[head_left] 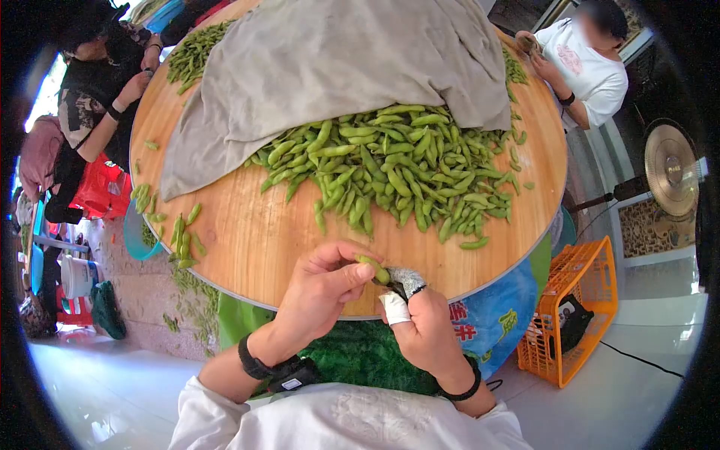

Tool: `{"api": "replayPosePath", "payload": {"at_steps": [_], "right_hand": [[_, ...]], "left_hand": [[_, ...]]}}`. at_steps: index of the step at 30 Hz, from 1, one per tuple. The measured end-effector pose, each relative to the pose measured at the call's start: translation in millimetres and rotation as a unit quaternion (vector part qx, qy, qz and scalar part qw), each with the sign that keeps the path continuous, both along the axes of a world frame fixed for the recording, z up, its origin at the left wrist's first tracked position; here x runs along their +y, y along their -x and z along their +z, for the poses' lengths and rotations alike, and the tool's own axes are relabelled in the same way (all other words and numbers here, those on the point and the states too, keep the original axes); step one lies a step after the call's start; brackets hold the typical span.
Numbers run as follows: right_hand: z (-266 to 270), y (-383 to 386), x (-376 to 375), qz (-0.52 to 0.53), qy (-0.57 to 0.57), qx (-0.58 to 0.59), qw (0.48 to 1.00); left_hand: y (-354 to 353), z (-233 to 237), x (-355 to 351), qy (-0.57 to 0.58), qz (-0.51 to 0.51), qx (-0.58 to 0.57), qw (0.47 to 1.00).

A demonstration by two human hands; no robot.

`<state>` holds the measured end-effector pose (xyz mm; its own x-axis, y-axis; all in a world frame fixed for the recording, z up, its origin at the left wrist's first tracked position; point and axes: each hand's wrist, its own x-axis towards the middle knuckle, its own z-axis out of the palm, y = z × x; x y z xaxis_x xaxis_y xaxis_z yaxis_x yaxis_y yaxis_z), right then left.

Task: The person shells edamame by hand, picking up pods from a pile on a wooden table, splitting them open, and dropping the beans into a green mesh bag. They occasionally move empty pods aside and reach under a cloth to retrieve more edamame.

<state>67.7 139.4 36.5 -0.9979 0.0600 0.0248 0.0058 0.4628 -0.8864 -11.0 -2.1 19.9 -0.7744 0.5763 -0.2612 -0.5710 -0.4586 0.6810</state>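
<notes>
My left hand (319,292) is closed, its thumb and forefinger pinching a green soybean pod (373,270) near the table's front edge. My right hand (431,330) is closed as well, right beside the pod's lower end. White wrapping (395,308) covers its thumb, and a greyish-white covering (407,280) is on its forefinger. Something small and dark shows between those two fingers, but I cannot make out what it is. Beyond my hands, a big heap of soybean pods (390,165) lies on the round wooden table (240,247), partly under a grey cloth (337,67).
A person in dark clothes (90,97) is at the left and one in a white shirt (592,67) at the right. An orange crate (606,300) and a fan (670,169) stand at the right. A teal basin (135,232) and fallen pods (196,300) are at the left.
</notes>
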Motion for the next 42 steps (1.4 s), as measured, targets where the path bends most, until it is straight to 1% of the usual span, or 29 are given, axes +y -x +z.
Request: {"api": "replayPosePath", "payload": {"at_steps": [2,4,5,6,7,9,10,11,12,13,14,15,16,17,20,21,22,24,25,27,30,31,32,33,34,35,36,38,42], "right_hand": [[1,2,1,-0.003,0.042,-0.014,0.999],[1,1,3,-0.005,0.086,-0.032,0.996],[1,1,6,0.001,0.179,-0.090,0.980],[1,1,10,0.007,0.270,-0.146,0.952],[2,2,15,0.007,0.271,-0.146,0.951],[4,5,26,0.044,0.519,-0.275,0.808],[2,3,25,0.044,0.518,-0.274,0.809],[-2,2,22,0.028,0.367,-0.214,0.905],[-5,-1,18,0.011,0.203,-0.148,0.968],[-5,-2,12,0.013,0.202,-0.148,0.968],[-6,-3,4,-0.024,0.016,-0.017,0.999],[-5,-5,-3,-0.059,-0.171,0.116,0.977],[7,-9,-11,-0.074,-0.210,0.100,0.970],[10,-8,-11,-0.070,-0.210,0.102,0.970],[5,-9,2,-0.061,-0.067,0.043,0.995],[4,-9,6,-0.062,-0.068,0.043,0.995],[4,-9,8,-0.055,0.044,-0.023,0.997],[10,-8,13,-0.065,0.241,-0.165,0.954],[13,-7,17,-0.066,0.240,-0.165,0.954],[17,-6,24,-0.054,0.486,-0.245,0.837],[13,-7,27,-0.057,0.512,-0.254,0.819],[11,-6,25,-0.058,0.510,-0.251,0.821],[8,-6,20,-0.071,0.303,-0.155,0.938],[8,-6,16,-0.079,0.077,-0.050,0.993],[22,-6,15,-0.116,0.003,-0.066,0.991],[22,-3,18,-0.119,0.002,-0.068,0.991],[20,0,20,-0.110,-0.003,-0.050,0.993],[15,1,21,-0.103,0.022,-0.008,0.994],[14,0,31,-0.086,0.106,-0.104,0.985]], "left_hand": [[2,1,0,0.006,-0.001,0.009,1.000],[2,0,-2,0.004,-0.020,0.068,0.998],[3,0,-3,0.005,-0.020,0.067,0.998],[5,0,-4,0.016,-0.038,0.116,0.992],[6,1,-5,0.027,-0.057,0.165,0.984],[6,-6,-4,0.022,-0.069,0.173,0.982],[5,-7,-4,0.016,-0.081,0.182,0.980],[5,-5,-3,0.016,-0.079,0.183,0.980],[3,0,-2,0.029,-0.087,0.098,0.991],[1,2,0,0.041,-0.093,0.010,0.995],[-3,2,4,0.039,-0.091,0.011,0.995],[-8,2,9,0.046,-0.067,0.072,0.994],[-11,2,12,0.053,-0.041,0.133,0.989],[-11,4,10,0.053,-0.037,0.133,0.989],[-12,10,6,0.102,-0.098,0.137,0.980],[-11,10,6,0.101,-0.098,0.136,0.981],[-12,10,6,0.107,-0.101,0.124,0.981],[-11,10,5,0.113,-0.105,0.112,0.982],[-10,10,3,0.106,-0.123,0.099,0.982],[-4,6,1,0.097,-0.141,0.088,0.981],[-1,-1,3,0.056,-0.160,0.080,0.982],[-4,-1,5,0.138,-0.136,0.128,0.973],[-5,-1,7,0.218,-0.111,0.173,0.954],[-5,2,7,0.216,-0.112,0.174,0.954],[-5,8,6,0.278,-0.107,0.265,0.917],[-6,11,6,0.336,-0.102,0.351,0.868],[-7,9,6,0.335,-0.107,0.350,0.868],[-7,4,8,0.301,-0.061,0.503,0.808],[-5,2,4,0.307,-0.090,0.480,0.817]]}}
